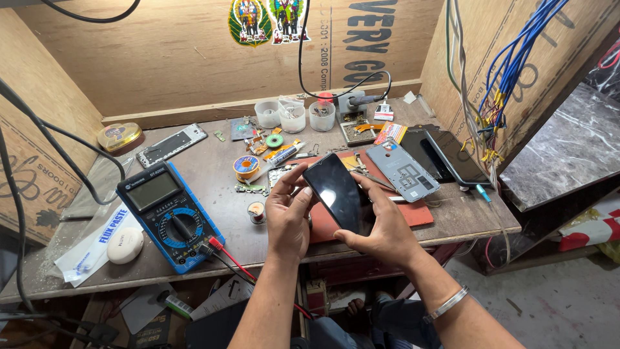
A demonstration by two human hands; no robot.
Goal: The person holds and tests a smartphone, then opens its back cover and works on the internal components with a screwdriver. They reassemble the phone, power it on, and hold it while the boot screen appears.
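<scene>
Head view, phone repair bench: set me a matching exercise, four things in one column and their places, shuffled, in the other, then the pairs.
Things:
1. black phone
2. blue multimeter
3. three white cups
4. grey phone back cover

Places:
A. at the back of the bench, near the wooden wall
B. held between the left hand and the right hand
C. on the bench left of the hands
D. lying on the red mat, right of the held phone

Pairs: 1-B, 2-C, 3-A, 4-D
</scene>
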